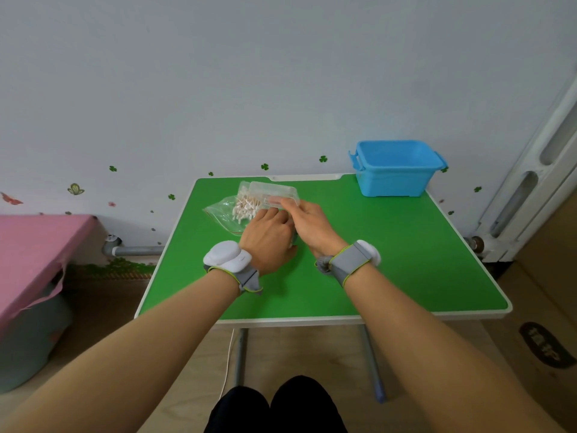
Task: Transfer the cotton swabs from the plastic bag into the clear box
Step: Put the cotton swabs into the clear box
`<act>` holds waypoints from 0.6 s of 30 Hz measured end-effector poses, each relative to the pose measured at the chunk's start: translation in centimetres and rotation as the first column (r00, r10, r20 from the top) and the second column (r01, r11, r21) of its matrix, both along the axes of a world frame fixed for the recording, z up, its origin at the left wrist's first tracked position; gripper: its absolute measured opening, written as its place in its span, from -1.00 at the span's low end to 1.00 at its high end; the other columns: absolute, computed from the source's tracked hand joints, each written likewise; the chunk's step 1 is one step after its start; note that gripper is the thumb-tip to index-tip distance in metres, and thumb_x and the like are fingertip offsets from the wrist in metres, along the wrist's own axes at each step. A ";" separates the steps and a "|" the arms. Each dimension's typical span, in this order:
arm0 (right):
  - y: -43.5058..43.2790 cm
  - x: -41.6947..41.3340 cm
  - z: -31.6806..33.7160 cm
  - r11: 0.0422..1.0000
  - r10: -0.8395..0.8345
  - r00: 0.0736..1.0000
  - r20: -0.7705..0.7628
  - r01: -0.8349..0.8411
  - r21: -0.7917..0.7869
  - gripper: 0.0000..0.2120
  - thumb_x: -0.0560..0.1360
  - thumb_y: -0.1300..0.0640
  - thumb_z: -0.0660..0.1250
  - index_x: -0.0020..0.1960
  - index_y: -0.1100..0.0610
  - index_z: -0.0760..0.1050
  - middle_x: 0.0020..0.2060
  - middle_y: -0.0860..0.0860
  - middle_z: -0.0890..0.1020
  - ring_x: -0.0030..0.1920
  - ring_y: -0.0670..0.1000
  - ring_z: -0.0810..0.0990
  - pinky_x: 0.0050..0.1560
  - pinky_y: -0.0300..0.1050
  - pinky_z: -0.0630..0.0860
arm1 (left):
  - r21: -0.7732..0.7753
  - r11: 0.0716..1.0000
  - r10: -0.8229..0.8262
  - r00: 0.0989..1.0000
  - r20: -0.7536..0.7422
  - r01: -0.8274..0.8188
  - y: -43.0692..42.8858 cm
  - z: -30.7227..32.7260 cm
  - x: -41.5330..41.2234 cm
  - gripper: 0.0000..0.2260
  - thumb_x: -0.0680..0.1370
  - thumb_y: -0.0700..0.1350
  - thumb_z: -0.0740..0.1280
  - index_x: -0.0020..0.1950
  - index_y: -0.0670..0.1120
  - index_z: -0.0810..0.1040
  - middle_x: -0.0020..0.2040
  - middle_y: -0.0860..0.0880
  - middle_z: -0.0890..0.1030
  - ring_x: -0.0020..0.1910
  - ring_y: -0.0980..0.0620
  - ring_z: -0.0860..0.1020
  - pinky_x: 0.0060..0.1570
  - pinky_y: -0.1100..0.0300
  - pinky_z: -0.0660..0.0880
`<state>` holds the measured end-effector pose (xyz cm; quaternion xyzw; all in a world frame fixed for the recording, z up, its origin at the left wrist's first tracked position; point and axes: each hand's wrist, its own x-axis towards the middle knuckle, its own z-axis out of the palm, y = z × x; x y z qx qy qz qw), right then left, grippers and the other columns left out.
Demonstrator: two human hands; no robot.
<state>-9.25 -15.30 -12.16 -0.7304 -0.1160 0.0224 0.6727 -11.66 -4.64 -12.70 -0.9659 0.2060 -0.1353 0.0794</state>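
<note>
A clear plastic bag (218,210) lies on the green table (390,245) at the far left, with a bundle of cotton swabs (245,209) in it. The clear box (274,192) is tilted up just right of the swabs, and my right hand (309,226) grips its near edge with the fingertips. My left hand (268,235) rests palm down on the near part of the bag, fingers curled toward the box; what its fingertips hold is hidden.
A blue plastic tub (396,168) stands at the table's far right corner. A pink-covered surface (34,248) is at the left, a radiator (530,170) at the right and a cardboard box (543,307) beside the table.
</note>
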 end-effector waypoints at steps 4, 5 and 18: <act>0.3 0.1 -0.1 1.000 -0.008 1.000 -0.022 0.009 0.018 -0.73 0.57 0.09 0.23 0.15 0.11 0.63 0.10 0.00 0.65 0.08 -0.12 0.58 0.10 -0.33 0.47 | -0.045 0.999 0.004 1.000 -0.006 -0.004 0.0 -0.2 0.0 -0.57 0.54 0.14 0.17 0.28 -0.11 0.44 0.19 -0.08 0.52 0.20 -0.09 0.41 0.28 0.07 0.27; 0.2 0.2 -0.1 1.000 -0.014 0.999 -0.037 0.015 0.027 -0.74 0.56 0.08 0.23 0.14 0.09 0.64 0.09 -0.02 0.65 0.08 -0.13 0.57 0.08 -0.35 0.46 | -0.063 0.998 0.002 1.000 -0.017 -0.003 0.0 -0.2 -0.1 -0.60 0.55 0.14 0.17 0.24 -0.11 0.45 0.14 -0.07 0.54 0.16 -0.08 0.43 0.26 0.08 0.28; 0.7 0.4 -0.2 0.995 -0.072 0.995 -0.066 0.076 0.057 -0.75 0.55 0.07 0.26 0.12 0.10 0.65 0.06 0.02 0.66 0.02 -0.12 0.57 -0.04 -0.39 0.46 | -0.033 0.999 0.000 1.000 -0.011 0.000 0.4 -0.2 0.0 -0.59 0.57 0.06 0.16 0.31 -0.18 0.40 0.22 -0.16 0.43 0.27 -0.13 0.32 0.31 0.06 0.25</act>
